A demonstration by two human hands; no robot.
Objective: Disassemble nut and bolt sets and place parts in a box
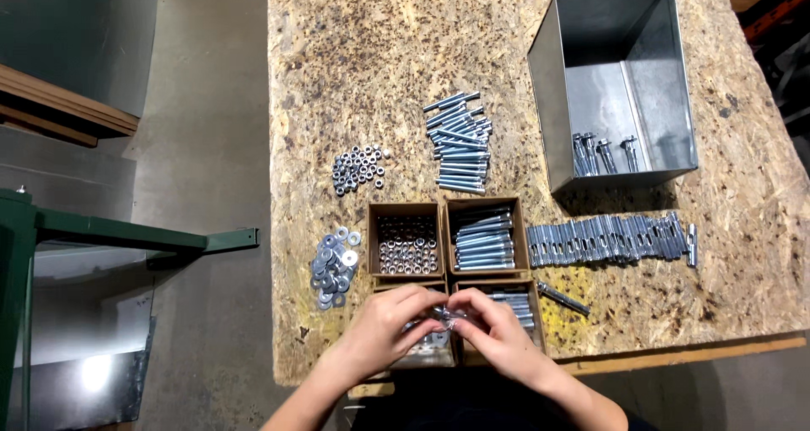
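**Steel hardware pinched between two hands**

Steel, bright and zinc-coloured, the small fastener (445,315) sits between both sets of fingertips, above the near cardboard boxes. It looks rigid, smooth and light for its size, likely slippery, so a pinch on the shank suits it better than one on the ends. The left hand (384,330) and right hand (498,334) each close narrowly on it. Behind them, a box of nuts (407,244) and a box of bolts (484,239) stand side by side. Loose washers (335,266) lie to the left, assembled anchors (612,239) in a row to the right, and a metal bin (620,81) beyond on the chipboard bench (354,60).
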